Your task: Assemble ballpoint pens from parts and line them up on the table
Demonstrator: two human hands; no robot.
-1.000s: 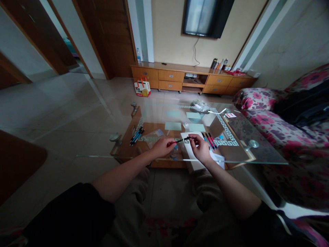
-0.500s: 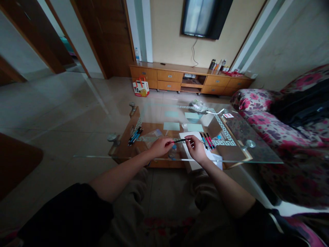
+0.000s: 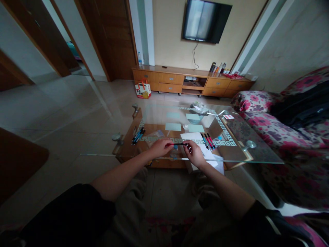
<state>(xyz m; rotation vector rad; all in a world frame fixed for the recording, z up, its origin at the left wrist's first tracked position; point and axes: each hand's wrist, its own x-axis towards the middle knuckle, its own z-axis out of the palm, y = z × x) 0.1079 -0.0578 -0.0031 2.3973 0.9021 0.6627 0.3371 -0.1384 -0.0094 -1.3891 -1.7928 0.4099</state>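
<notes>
Gripping pen (image 3: 180, 144); ends hidden

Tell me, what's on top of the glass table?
On the glass table lie white paper, pens right of it, more pens at left, and green notes. The left hand and right hand hold a pen, hiding what's beneath.

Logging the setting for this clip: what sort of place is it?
Likely a home living room: a wall TV over a wooden cabinet, a floral sofa, and a glass table.
</notes>
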